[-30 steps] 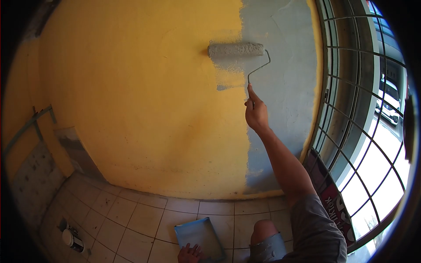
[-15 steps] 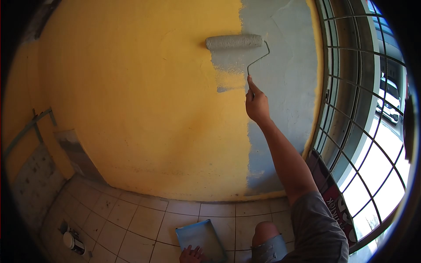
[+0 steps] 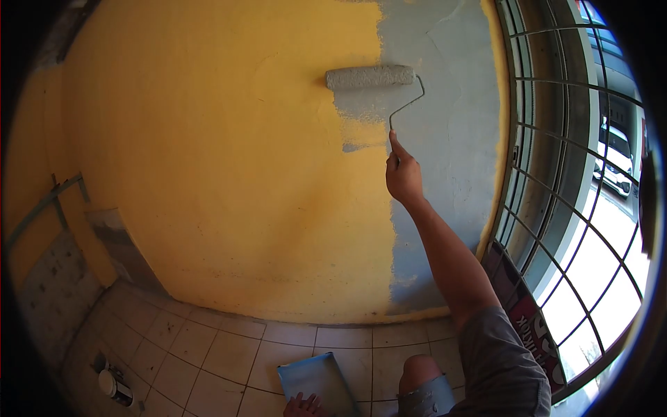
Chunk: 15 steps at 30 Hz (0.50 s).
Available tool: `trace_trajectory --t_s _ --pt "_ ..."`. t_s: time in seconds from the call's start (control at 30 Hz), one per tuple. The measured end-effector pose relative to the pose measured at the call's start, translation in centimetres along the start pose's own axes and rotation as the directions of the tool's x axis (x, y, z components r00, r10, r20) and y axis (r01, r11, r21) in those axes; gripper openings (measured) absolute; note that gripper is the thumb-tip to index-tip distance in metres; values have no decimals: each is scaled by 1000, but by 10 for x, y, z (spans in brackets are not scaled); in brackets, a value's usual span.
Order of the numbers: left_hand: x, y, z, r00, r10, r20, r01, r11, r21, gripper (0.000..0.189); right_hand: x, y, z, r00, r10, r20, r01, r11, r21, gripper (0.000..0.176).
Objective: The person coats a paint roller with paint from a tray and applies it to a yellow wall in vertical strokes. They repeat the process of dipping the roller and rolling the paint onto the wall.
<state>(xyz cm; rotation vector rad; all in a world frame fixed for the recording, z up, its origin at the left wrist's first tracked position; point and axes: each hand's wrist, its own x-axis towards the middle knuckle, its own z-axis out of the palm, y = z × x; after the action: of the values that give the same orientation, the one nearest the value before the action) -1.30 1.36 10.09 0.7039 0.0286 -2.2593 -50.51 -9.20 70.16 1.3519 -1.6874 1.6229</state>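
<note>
My right hand [image 3: 404, 177] is closed round the handle of a paint roller [image 3: 369, 77], with the index finger stretched along it toward the bent wire frame. The roller's grey, paint-coated sleeve lies level against the wall, across the border between yellow paint [image 3: 229, 160] and fresh grey paint [image 3: 451, 132]. A streaky yellow gap shows just below the sleeve. At the bottom, my left hand [image 3: 303, 405] overlaps the left side of a blue-rimmed paint tray [image 3: 323, 381] on the floor, its fingers spread and nothing seen in them.
A barred window [image 3: 556, 139] runs along the right, with a printed sign [image 3: 531, 320] leaning below it. A small paint can [image 3: 114, 387] stands on the tiled floor [image 3: 215, 347] at lower left. My bent knee [image 3: 419, 373] is beside the tray.
The roller and my right hand have moved slightly down the wall, leaving grey paint where the sleeve was. My left hand stays by the tray.
</note>
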Motion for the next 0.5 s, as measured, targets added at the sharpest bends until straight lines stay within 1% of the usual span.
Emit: trace_trajectory --t_s 0.07,0.1,0.17,0.2,0.27,0.3,0.37,0.4,0.43,0.47,0.5 --pt "4 -2 -3 998 56 -10 -56 998 -20 58 9 -5 -3 1000 -7 0 7 1000 -13 55" --pt "4 -3 -1 998 57 -6 -57 998 -20 58 12 -12 -7 1000 5 4 -5 1000 4 54" --pt "5 -5 1 995 61 -81 -66 996 -55 59 17 -18 -11 1000 15 6 -15 1000 21 54" --pt "-2 -8 5 995 63 -79 -67 996 -55 59 19 -18 -12 1000 11 8 -11 1000 23 54" --pt "-19 -15 17 988 144 61 -149 985 85 59 22 -22 -15 1000 3 10 -3 1000 25 54" --pt "-16 -15 14 988 144 62 -149 985 85 59 23 -25 -18 999 29 33 -30 999 28 55" --pt "-10 -14 5 979 132 156 -136 991 14 58 24 -26 -20 997 55 55 -57 998 30 55" --pt "-9 -13 7 979 133 158 -137 991 13 58 27 -23 -18 997 60 51 -64 994 89 56" --pt "-7 -12 10 991 126 45 -126 992 16 58 29 -20 -16 997 67 49 -73 986 148 57" --pt "-6 -11 13 991 117 -67 -116 993 18 57 30 -17 -14 997 64 50 -71 986 149 57" --pt "-10 -12 16 991 119 -65 -118 993 17 57 31 -18 -14 1000 24 9 -25 988 150 55"
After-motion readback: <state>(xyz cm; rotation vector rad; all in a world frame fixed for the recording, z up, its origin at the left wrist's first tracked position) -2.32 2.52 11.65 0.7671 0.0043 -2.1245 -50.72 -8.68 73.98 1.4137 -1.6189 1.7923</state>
